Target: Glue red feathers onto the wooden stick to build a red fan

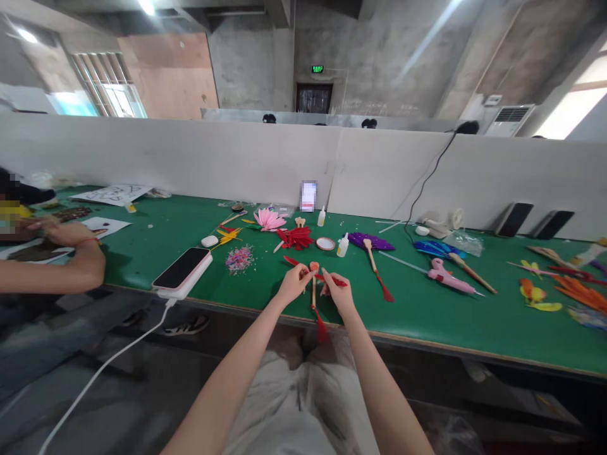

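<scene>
Head view: left hand [294,282] and right hand [338,292] pinch red feathers [332,279] at the top of a tasselled wooden handle [313,292], near the table's [237,292] front edge. Handle's long axis runs front to back, tassel [322,326] towards the person. Feathers judged light, soft, easily creased; hold by the quills.

At six o'clock, a loose, pale greyish garment [303,404] is worn, its cloth marked by soft creases and darker folds. The left forearm [241,354] and right forearm [379,373] are left bare, both slim and tapered toward the wrists.
</scene>
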